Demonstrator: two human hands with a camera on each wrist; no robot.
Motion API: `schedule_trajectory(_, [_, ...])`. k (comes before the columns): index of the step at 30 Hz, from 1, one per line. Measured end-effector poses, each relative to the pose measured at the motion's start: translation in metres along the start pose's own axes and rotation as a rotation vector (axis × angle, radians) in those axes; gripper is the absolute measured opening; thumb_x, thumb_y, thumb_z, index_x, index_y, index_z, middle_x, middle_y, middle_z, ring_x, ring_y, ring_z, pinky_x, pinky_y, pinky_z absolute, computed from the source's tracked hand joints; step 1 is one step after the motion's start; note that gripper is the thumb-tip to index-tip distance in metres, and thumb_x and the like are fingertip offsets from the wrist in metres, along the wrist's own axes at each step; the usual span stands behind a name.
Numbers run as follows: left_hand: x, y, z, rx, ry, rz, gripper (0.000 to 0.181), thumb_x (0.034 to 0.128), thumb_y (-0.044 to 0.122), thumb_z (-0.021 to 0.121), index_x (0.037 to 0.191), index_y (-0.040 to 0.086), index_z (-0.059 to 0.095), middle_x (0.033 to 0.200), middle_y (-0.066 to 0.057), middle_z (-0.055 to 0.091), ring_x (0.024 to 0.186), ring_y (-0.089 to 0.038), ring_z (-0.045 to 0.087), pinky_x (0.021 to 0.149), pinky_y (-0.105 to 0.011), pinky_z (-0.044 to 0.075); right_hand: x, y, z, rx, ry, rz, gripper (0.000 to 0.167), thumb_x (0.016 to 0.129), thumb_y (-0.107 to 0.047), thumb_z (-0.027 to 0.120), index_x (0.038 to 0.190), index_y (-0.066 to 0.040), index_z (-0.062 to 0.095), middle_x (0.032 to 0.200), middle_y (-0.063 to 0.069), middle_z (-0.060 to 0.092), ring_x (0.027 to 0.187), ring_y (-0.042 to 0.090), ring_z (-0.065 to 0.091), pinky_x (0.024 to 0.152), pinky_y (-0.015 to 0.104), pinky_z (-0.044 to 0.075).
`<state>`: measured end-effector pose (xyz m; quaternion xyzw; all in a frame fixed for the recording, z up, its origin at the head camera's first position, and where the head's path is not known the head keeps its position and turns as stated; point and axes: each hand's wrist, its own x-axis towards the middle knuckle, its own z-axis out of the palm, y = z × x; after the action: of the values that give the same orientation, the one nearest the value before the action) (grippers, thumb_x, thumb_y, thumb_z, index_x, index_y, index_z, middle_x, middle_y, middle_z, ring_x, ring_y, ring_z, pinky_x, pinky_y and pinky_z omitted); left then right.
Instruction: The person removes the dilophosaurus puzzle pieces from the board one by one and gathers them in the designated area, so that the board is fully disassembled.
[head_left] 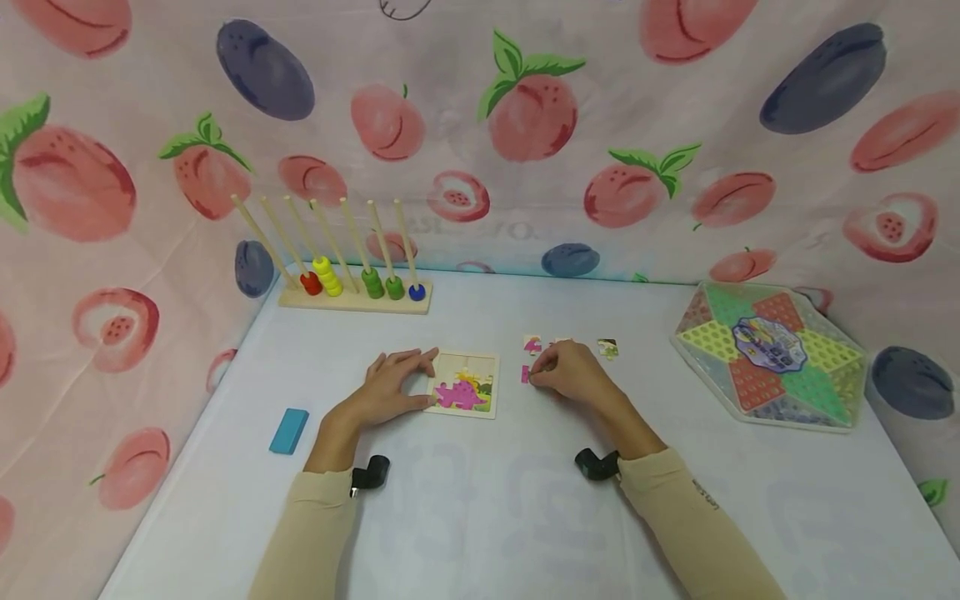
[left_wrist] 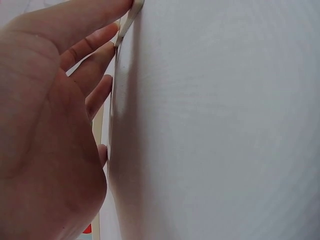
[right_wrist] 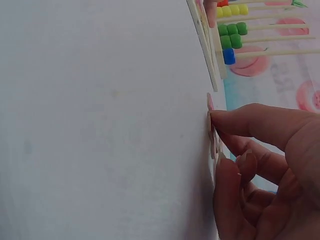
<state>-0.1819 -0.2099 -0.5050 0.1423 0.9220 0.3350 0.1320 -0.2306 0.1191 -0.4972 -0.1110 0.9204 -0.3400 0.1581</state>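
A wooden jigsaw board (head_left: 497, 387) with a pink dinosaur picture lies on the table, its upper part bare wood. My left hand (head_left: 390, 387) touches the board's left side, thumb near the lower corner and index finger near the upper one. To the right, my right hand (head_left: 573, 372) pinches a small puzzle piece (right_wrist: 210, 125) at the table surface, mostly covered by the fingertips. A pink piece (head_left: 525, 374) shows beside those fingertips. Another pink piece (head_left: 532, 344) lies just beyond, and a green-and-dark piece (head_left: 608, 348) lies farther right. One more piece is partly hidden behind the right hand.
A wooden bead rack (head_left: 356, 302) with upright rods and coloured beads stands at the back left. Left of my left arm lies a blue block (head_left: 288, 431). A hexagonal clear box (head_left: 772, 354) with coloured contents sits at the right. Fruit-patterned cloth hangs behind.
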Motion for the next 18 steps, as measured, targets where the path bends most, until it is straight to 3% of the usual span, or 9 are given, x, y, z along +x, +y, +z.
schedule_trajectory(7, [0.001,0.000,0.001,-0.001,0.002,0.000,0.028,0.0897,0.024,0.077,0.113,0.020,0.061,0.164,-0.002,0.042,0.157,-0.034,0.026,0.127,-0.067,-0.003,-0.001,-0.008,-0.007,-0.020,-0.019,-0.004,0.011,0.088,-0.023,0.078,0.092,-0.013,0.078,0.087,0.005,0.067,0.075,0.017,0.055,0.062,0.024,0.044])
schedule_trajectory(11, [0.001,0.000,0.000,-0.002,0.001,-0.009,0.028,0.0896,0.024,0.077,0.112,0.021,0.061,0.164,-0.002,0.042,0.157,-0.034,0.026,0.127,-0.067,-0.003,0.004,-0.021,-0.010,0.016,-0.016,-0.041,0.012,0.088,-0.024,0.076,0.096,-0.014,0.075,0.085,0.004,0.062,0.072,0.018,0.053,0.059,0.025,0.042])
schedule_trajectory(18, [0.000,0.001,-0.001,-0.011,-0.001,-0.003,0.028,0.0900,0.024,0.077,0.113,0.019,0.062,0.164,-0.002,0.042,0.157,-0.034,0.026,0.126,-0.067,-0.004,0.014,-0.051,-0.012,-0.012,-0.057,-0.107,0.026,0.087,-0.025,0.078,0.110,-0.013,0.074,0.098,0.004,0.067,0.079,0.018,0.059,0.060,0.024,0.048])
